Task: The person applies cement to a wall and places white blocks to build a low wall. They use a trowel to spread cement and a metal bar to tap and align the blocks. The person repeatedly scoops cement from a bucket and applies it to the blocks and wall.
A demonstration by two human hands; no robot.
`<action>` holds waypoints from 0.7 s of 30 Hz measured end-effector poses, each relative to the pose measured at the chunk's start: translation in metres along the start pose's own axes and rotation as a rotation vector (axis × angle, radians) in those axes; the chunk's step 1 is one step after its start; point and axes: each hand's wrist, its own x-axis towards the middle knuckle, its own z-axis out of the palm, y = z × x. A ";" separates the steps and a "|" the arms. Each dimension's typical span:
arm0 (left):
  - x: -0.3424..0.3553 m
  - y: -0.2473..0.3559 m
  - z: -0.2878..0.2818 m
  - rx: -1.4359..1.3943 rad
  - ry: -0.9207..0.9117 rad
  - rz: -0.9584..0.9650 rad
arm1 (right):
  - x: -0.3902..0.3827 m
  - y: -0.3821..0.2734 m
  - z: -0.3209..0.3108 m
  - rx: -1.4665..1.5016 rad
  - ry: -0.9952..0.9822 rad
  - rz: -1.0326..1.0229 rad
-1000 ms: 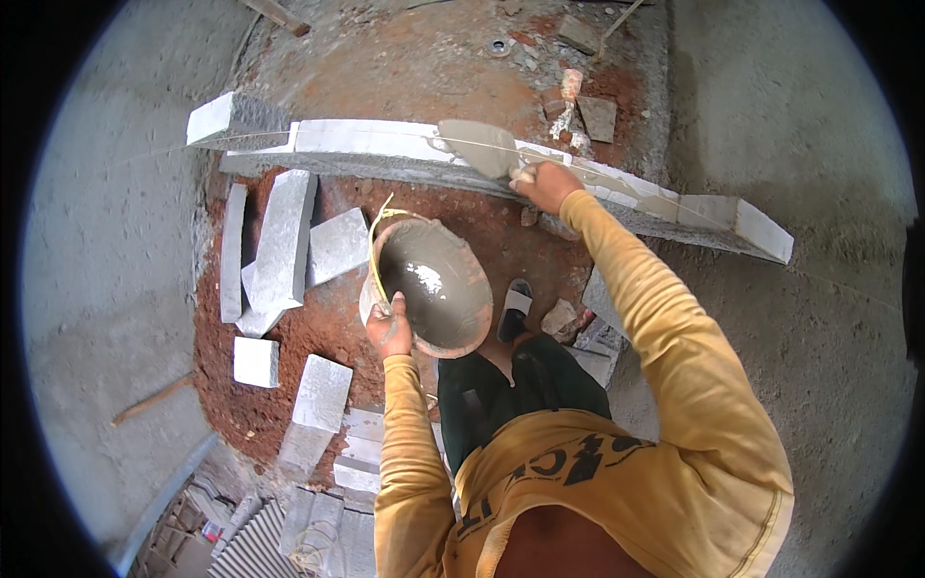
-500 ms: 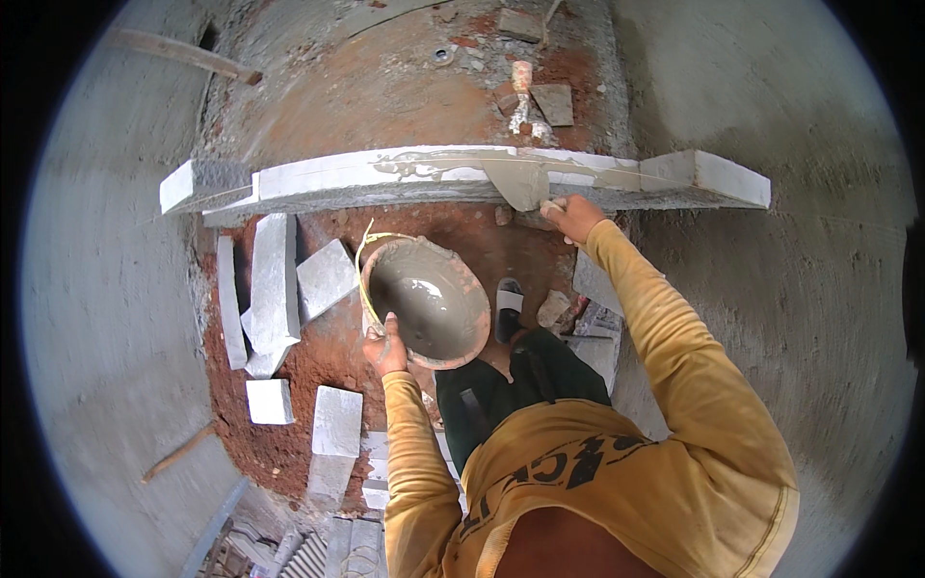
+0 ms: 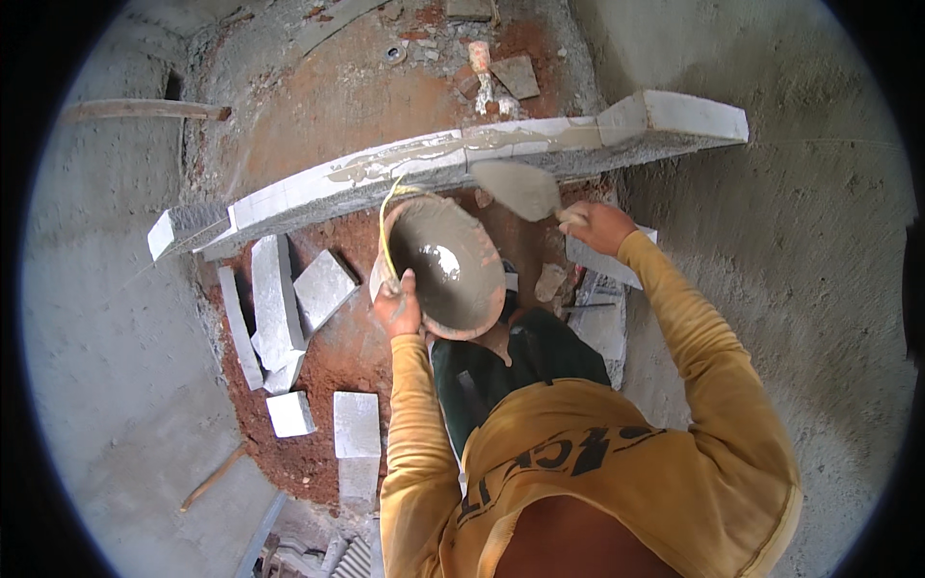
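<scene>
Two hands are in view, both at work. The left hand (image 3: 398, 306) grips one bucket (image 3: 497, 289) by the left side of its rim; its fingers are curled in close, with the thumb over the edge. The bucket is near the middle of the scene, in front of the dark trousers (image 3: 482, 385), and contains one body of wet grey mortar (image 3: 434, 226). One yellow strap handle (image 3: 383, 223) rises along its left side.

The right hand (image 3: 602, 228) has its fingers closed around the handle of one trowel (image 3: 520, 190). The blade points left, just on the near side of one block row (image 3: 299, 200); contact between the two cannot be told. The row crosses the scene from left to right. Two raised blocks stand on it: one left end block (image 3: 188, 228) and one right end block (image 3: 674, 125). Mortar smears (image 3: 385, 164) lie along its top.

Loose blocks number at least six on the left, including one long block (image 3: 277, 299), one thin slab (image 3: 241, 328) and one small block (image 3: 291, 414). At least two right-side blocks (image 3: 602, 332) lie near the trousers. Two lengths of timber are noted: one far-left plank (image 3: 145, 110) and one near-left stick (image 3: 212, 479).
</scene>
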 end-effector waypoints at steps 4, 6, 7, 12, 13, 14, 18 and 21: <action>-0.016 0.047 0.011 0.209 -0.065 0.050 | -0.001 -0.028 0.038 -0.245 -0.247 -0.041; -0.030 0.066 0.020 0.321 -0.060 0.102 | 0.013 -0.047 0.074 -0.303 -0.284 0.028; -0.035 0.073 0.023 0.351 -0.054 0.153 | 0.018 -0.055 0.093 -0.281 -0.265 0.038; -0.021 0.069 0.024 0.144 -0.112 0.155 | -0.001 -0.022 0.132 0.137 -0.098 0.093; -0.011 0.063 0.026 0.092 -0.110 0.142 | -0.007 -0.009 0.128 0.210 -0.090 0.041; -0.002 0.056 0.028 0.048 -0.108 0.110 | -0.013 0.001 0.124 0.269 -0.081 0.006; 0.021 0.031 0.046 -0.114 -0.076 0.108 | -0.021 0.018 0.105 0.488 0.031 -0.038; 0.022 0.021 0.054 -0.229 -0.060 0.080 | -0.010 0.015 0.090 0.618 0.127 -0.009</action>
